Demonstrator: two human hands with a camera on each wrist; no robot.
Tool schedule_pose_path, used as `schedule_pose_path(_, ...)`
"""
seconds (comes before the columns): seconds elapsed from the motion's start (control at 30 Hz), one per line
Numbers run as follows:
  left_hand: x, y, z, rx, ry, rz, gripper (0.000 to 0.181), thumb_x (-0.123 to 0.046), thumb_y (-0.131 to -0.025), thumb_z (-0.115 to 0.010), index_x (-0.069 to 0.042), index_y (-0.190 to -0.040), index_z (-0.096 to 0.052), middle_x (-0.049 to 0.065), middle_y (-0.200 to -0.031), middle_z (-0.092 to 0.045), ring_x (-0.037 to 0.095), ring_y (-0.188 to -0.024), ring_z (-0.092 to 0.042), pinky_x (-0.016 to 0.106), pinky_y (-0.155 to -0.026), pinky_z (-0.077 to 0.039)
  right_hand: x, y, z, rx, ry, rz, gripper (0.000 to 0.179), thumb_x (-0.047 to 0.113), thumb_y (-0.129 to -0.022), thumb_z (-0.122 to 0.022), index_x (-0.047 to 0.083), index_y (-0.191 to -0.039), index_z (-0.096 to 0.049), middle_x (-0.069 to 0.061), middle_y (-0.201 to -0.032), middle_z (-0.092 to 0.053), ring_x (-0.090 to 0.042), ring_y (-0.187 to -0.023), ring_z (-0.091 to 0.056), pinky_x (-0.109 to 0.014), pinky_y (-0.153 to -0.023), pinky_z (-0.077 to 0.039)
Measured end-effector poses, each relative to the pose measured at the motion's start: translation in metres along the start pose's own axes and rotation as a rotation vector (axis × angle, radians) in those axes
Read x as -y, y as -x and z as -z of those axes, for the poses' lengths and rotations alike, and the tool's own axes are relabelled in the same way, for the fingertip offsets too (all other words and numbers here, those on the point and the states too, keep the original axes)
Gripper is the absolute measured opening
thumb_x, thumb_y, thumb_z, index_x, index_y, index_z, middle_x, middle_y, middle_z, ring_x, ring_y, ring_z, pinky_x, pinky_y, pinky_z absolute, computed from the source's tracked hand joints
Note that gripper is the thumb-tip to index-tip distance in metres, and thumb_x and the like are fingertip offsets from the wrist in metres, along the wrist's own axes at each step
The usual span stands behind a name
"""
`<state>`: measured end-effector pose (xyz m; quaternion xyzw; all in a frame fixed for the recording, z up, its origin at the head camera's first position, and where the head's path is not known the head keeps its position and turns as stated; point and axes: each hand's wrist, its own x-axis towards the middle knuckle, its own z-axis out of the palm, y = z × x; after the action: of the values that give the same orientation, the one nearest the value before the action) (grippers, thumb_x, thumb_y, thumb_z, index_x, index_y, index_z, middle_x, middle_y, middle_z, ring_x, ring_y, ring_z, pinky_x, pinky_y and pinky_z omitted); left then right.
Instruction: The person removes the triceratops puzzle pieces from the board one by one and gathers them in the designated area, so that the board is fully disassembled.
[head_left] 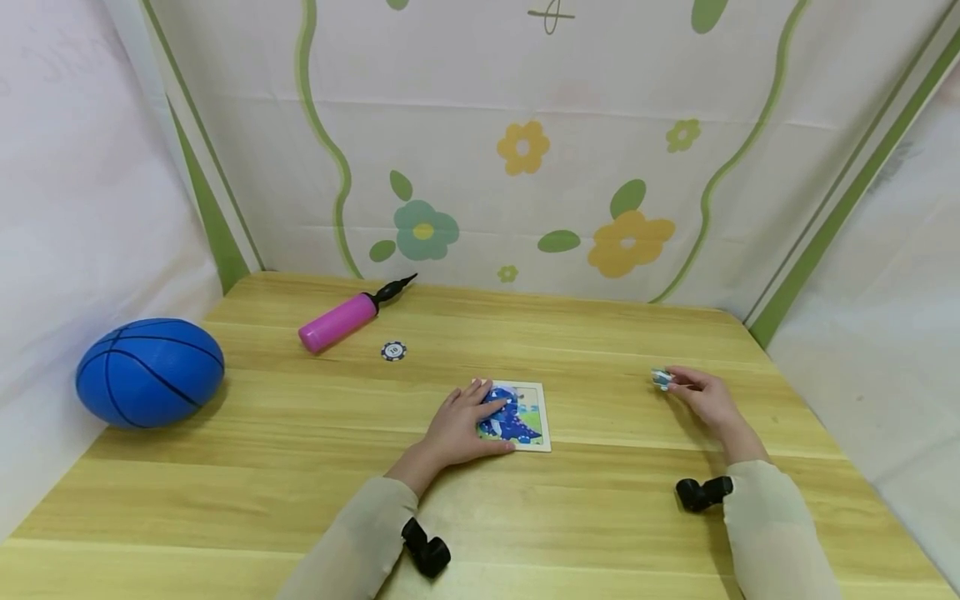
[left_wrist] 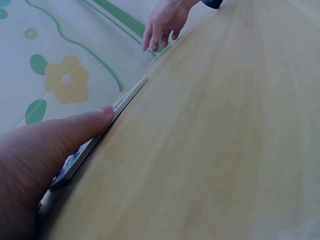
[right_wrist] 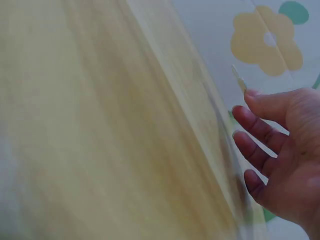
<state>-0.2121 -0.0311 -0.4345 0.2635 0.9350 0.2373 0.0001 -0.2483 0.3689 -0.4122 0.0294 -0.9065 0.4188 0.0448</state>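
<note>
A small square jigsaw puzzle (head_left: 531, 417) with a white border and a blue dinosaur picture lies on the table. My left hand (head_left: 459, 429) rests on its left part with fingers spread, covering that side. In the left wrist view, the thumb (left_wrist: 82, 127) lies along the edge of the puzzle board. Off to the right, my right hand (head_left: 705, 400) pinches a puzzle piece (head_left: 662, 379) between thumb and fingertips. From the right wrist, the piece (right_wrist: 239, 80) shows edge-on above the thumb tip, and the other fingers are loosely bent.
A blue ball (head_left: 150, 373) with black lines sits at the table's left edge. Behind the left hand lie a pink hand pump (head_left: 339, 323) with a black nozzle and a round black-and-white poker chip (head_left: 393, 351). Patterned cloth walls (head_left: 465, 150) stand around the wooden table (head_left: 600, 517).
</note>
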Motion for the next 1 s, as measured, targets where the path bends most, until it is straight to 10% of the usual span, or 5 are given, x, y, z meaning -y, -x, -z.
schedule_pose_path(1.0,0.0,0.0,0.0,0.008,-0.008,0.001,0.077,-0.065,-0.069,-0.051,-0.02,-0.13,-0.041,0.006,-0.14,-0.021,0.022,-0.128,-0.01,0.043,-0.101,-0.007,-0.02,-0.01,0.006,0.059,0.077,-0.097,0.045,0.019,-0.085,-0.055,-0.004,-0.122,-0.046,-0.008,-0.084,-0.049,-0.016,-0.071,-0.04,-0.024,-0.059,-0.035)
